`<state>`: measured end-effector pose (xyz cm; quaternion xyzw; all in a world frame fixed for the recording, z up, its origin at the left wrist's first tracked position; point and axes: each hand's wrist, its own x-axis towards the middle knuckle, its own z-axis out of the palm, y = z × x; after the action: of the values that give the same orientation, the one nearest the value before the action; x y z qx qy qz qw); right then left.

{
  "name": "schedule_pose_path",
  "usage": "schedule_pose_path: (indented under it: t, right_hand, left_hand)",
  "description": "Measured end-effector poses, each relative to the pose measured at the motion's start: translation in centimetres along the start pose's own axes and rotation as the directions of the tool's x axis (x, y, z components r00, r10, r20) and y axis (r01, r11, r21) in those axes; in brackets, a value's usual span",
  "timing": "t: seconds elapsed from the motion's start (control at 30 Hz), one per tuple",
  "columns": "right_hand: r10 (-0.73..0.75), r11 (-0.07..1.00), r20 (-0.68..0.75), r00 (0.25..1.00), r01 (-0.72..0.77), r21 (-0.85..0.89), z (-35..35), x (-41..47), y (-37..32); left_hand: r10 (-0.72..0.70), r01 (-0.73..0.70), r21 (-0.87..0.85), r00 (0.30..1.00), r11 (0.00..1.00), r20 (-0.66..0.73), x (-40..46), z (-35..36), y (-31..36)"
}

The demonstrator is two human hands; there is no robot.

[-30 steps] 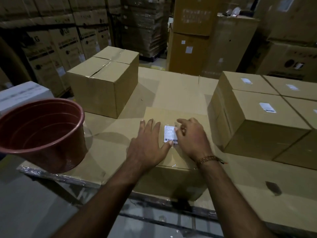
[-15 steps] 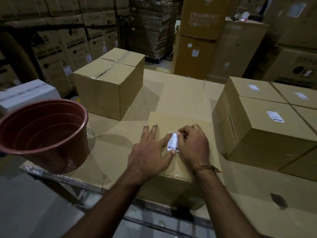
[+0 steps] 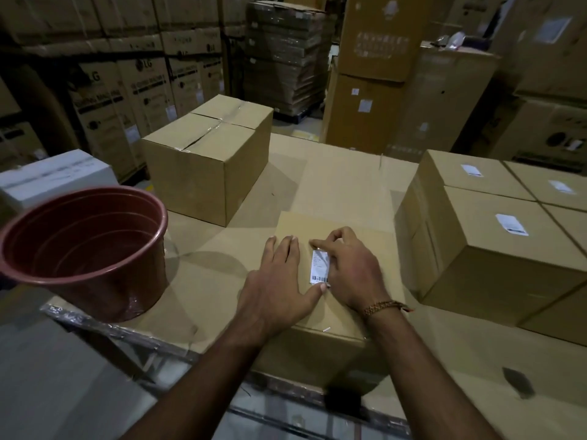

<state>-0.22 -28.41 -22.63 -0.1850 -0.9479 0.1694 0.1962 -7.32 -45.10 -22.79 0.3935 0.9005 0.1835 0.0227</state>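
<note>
So the barcode label (image 3: 318,267) is on top of the small box (image 3: 336,315), your right hand (image 3: 352,274) pinching its right edge (fingers curled). Your left hand (image 3: 276,287) lies flat just beside it, thumb touching the bottom corner. The red pot (image 3: 85,249) sits well off left.

Surface (image 3: 343,185) lies bare straight ahead. Red pot (image 3: 85,249) hems my left hand (image 3: 276,287); labelled cartons (image 3: 495,265) wall my right hand (image 3: 352,271).

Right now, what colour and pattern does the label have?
The label is white with black print and a barcode; the head view shows it best.
</note>
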Motion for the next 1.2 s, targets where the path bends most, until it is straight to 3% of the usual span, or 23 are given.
schedule_pose_path:
  t: [0.33,0.5,0.63,0.7,0.8,0.93,1.07,1.2]
  right_hand:
    - [0.036,0.999,-0.109,0.993,-0.032,0.034,0.3,-0.3,-0.4]
    - [-0.062,0.997,0.03,0.998,0.063,-0.034,0.4,-0.4,0.1]
    - [-0.03,0.995,-0.02,0.999,0.032,0.091,-0.4,-0.3,0.3]
    - [0.027,0.971,-0.059,0.998,-0.012,0.24,-1.5,-1.2,0.3]
    - [0.083,0.935,-0.02,0.996,-0.071,0.346,-3.0,-3.6,0.5]
    - [-0.018,0.96,-0.047,0.999,0.03,0.279,-3.2,-5.6,0.8]
    - [-0.05,0.936,0.093,0.994,0.014,0.352,-4.2,-5.6,1.4]
    - [-0.121,0.966,0.112,0.986,0.091,0.241,-4.7,-5.4,1.1]
  left_hand:
    - [0.001,-0.002,0.009,1.0,1.0,0.004,-0.3,-0.3,0.2]
    - [-0.016,0.016,0.006,1.0,1.0,0.016,-0.2,-0.2,0.3]
    - [-0.017,0.017,0.001,1.0,1.0,0.022,-0.1,-0.3,0.2]
    - [-0.022,0.023,-0.012,0.999,1.0,0.038,-0.2,-0.4,0.1]
    - [-0.027,0.028,-0.013,0.998,1.0,0.059,0.0,-0.5,0.0]
    - [-0.034,0.036,-0.037,0.998,0.999,0.061,0.1,-0.4,-0.1]
    - [-0.033,0.034,-0.017,0.997,0.999,0.073,0.1,-0.5,-0.2]
    - [-0.029,0.028,0.008,0.997,1.0,0.076,0.2,-0.4,-0.1]
